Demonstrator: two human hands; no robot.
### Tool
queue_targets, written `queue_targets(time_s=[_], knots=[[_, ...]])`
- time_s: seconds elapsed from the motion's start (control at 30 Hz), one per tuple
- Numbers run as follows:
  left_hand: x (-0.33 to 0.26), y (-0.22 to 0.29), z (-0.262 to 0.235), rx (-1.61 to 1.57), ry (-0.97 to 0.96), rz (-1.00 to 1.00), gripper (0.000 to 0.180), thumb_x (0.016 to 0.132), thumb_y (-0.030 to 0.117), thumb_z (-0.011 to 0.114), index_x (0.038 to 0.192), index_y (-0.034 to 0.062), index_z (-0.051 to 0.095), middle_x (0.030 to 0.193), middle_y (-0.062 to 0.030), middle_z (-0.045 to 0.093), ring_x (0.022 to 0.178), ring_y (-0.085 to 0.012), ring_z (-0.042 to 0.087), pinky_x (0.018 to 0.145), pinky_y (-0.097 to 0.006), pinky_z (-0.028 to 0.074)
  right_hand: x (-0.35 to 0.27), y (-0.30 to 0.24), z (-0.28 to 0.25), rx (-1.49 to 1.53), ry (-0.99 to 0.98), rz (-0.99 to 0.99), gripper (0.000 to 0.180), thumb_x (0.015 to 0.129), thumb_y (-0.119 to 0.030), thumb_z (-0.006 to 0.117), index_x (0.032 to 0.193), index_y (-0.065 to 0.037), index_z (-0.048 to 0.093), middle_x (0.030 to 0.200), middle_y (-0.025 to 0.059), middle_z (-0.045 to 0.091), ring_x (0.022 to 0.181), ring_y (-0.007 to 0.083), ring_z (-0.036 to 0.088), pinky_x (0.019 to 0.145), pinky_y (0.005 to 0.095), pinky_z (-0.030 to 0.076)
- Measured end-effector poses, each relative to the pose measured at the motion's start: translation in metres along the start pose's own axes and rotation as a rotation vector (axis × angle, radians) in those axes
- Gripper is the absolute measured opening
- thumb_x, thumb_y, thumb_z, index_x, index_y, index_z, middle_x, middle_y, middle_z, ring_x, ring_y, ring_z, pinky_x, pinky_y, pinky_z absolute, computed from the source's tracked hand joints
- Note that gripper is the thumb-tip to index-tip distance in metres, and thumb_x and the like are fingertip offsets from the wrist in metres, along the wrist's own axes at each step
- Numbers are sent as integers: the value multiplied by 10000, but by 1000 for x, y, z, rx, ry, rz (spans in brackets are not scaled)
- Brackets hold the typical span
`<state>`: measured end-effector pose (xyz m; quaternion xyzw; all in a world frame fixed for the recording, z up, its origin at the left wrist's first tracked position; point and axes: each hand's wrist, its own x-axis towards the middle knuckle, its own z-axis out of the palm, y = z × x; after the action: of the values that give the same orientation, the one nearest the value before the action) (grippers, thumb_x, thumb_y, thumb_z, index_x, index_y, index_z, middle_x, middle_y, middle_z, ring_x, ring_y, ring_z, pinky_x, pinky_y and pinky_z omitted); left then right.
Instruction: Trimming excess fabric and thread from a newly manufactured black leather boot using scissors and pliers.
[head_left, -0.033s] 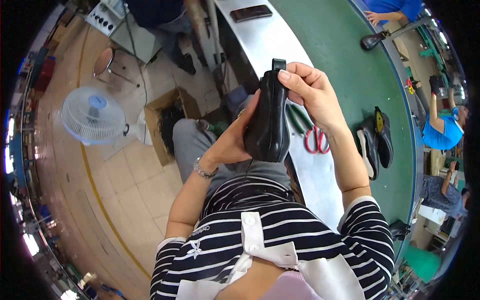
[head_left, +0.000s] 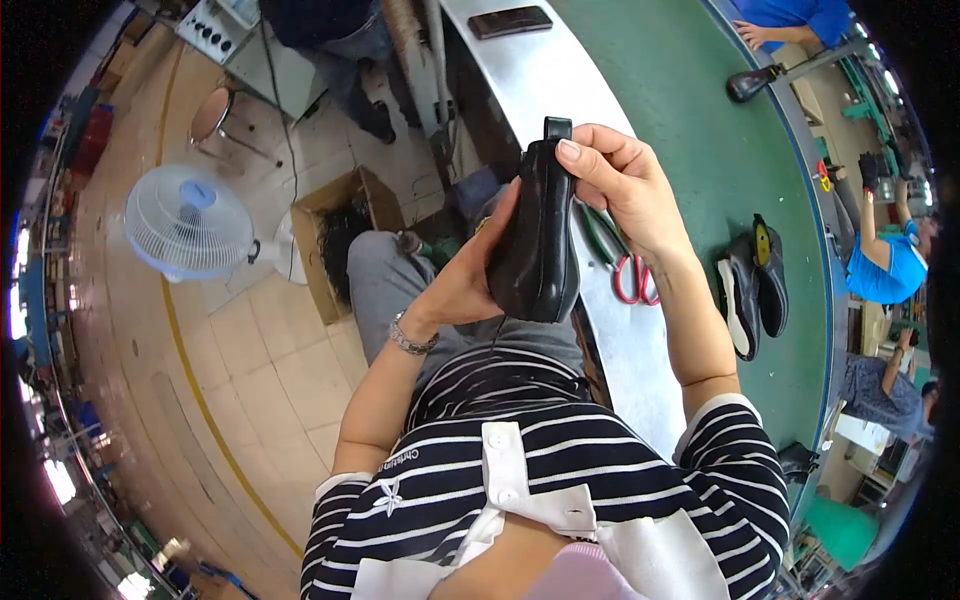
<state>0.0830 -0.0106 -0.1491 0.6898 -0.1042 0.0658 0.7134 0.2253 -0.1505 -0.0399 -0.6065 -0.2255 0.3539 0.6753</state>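
A black leather ankle boot (head_left: pixel 537 245) is held up in front of me, a loop tab (head_left: pixel 558 128) at its top end and a seam down its length. My left hand (head_left: pixel 470 275) is closed round the boot's left side, its fingers mostly hidden behind it. With thumb and forefinger my right hand (head_left: pixel 622 185) pinches the boot's top edge beside the tab. Just below my right hand, red-handled scissors (head_left: pixel 628 280) with a green length toward their far end lie on the pale metal worktop (head_left: pixel 625 350).
On the green surface (head_left: pixel 690 130) to the right rest black shoes (head_left: pixel 750 280). A dark phone (head_left: pixel 510 22) lies at the worktop's far end. Left of my knees stand an open cardboard box (head_left: pixel 318 265) with dark scraps and a fan (head_left: pixel 190 222). Other people work ahead and at right.
The view has shifted slightly. Both hands keep the same hold on the boot, which has hardly moved.
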Motion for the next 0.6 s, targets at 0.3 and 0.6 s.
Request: queue_targets(time_s=[0.3,0.6], knots=[[-57,-6,-9,-111,183,35,1195,666,36,838,1553,132,42,1599,-95,149,1442,-227,231,1164,-354,225,-27,26,29,-317,-167,-81,759,785,-184,783,1448,-96,424,1331,108,485,905,135,610,813,268,514],[-14,-31,-14,123,-52,-6,1216,672,73,838,1549,172,1,1559,-122,244,1401,-269,336,1118,-378,366,-49,6,5,-840,-198,-144,628,728,-295,810,1309,-167,608,1149,150,606,793,132,616,613,247,519]])
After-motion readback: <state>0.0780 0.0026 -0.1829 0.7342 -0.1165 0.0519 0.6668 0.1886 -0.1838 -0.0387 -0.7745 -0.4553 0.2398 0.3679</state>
